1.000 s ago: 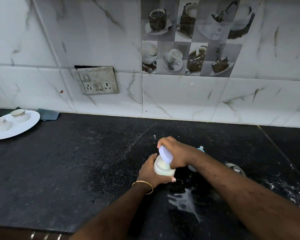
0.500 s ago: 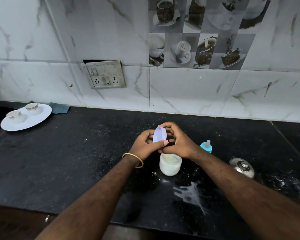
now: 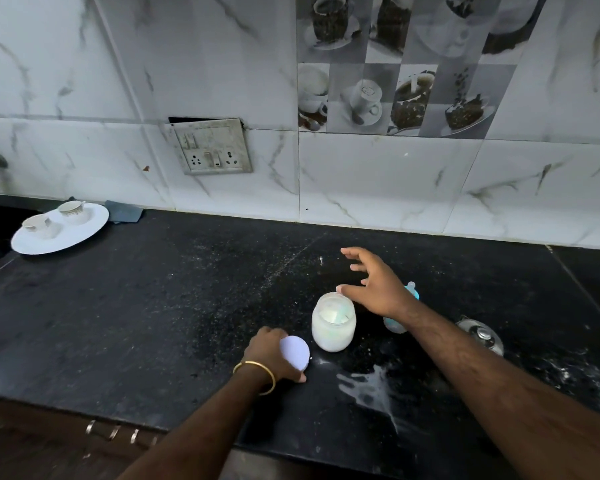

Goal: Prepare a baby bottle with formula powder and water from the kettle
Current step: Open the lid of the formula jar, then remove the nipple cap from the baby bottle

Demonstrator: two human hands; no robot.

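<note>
A glass jar of white formula powder [image 3: 333,325] stands open and upright on the black counter [image 3: 153,306]. My left hand [image 3: 274,355] holds its pale lilac lid [image 3: 295,351] low by the counter, just left of the jar. My right hand [image 3: 374,285] hovers with spread fingers above and behind the jar, its thumb near the rim, holding nothing. The baby bottle [image 3: 400,317] with a blue teat lies mostly hidden behind my right wrist. A steel kettle lid [image 3: 482,336] shows at the right past my forearm.
White powder is spilled [image 3: 371,389] on the counter in front of the jar. A white plate [image 3: 84,230] with two cups sits at far left beside a blue cloth [image 3: 123,211]. A socket panel [image 3: 210,147] is on the tiled wall. The counter's front edge runs below my arms.
Both hands held the lid above the jar before. Now my left hand has carried the lid down to the jar's left, and my right hand has let go and opened.
</note>
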